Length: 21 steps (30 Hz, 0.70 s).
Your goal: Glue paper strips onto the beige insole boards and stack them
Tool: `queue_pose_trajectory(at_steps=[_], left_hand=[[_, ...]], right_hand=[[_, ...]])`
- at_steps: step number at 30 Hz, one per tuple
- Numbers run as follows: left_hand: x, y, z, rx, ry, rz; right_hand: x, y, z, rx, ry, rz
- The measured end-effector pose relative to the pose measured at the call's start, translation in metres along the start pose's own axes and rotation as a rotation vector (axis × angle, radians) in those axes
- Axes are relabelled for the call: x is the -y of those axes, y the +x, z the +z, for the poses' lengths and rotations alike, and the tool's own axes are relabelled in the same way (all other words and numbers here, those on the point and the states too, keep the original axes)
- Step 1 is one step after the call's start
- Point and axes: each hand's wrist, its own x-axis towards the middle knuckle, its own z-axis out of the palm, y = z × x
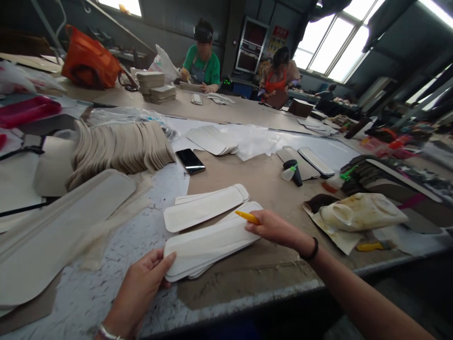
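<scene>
My left hand [143, 283] grips the near end of a small stack of long white strips [208, 245], thumb on top. My right hand [274, 229] holds the far end of that stack and also pinches a yellow stick-like tool [247, 217] between its fingers. A black band sits on my right wrist. Just beyond the stack lie two more white strips [203, 208], overlapping on the brown board [262, 179].
A fanned pile of beige strips [120, 148] and a black phone [190, 161] lie to the left. A white plastic jug [361, 212] lies on its side at right, near a small bottle [292, 171]. Two people work at the table's far side.
</scene>
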Motion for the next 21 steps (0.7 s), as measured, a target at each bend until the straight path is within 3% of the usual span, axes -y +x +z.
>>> queue_pose_trajectory(at_steps=[3,8,21], left_hand=[[0.001,-0.001,0.001,-0.035,0.014,0.014],[0.004,0.002,0.001,-0.062,0.038,0.048],[0.022,0.016,-0.008,-0.13,0.163,0.168]], right_hand=[[-0.01,-0.003,0.005,-0.071,-0.067,0.088],[0.0,-0.003,0.011,-0.089,-0.16,0.206],[-0.006,0.006,0.015,-0.056,-0.166,0.191]])
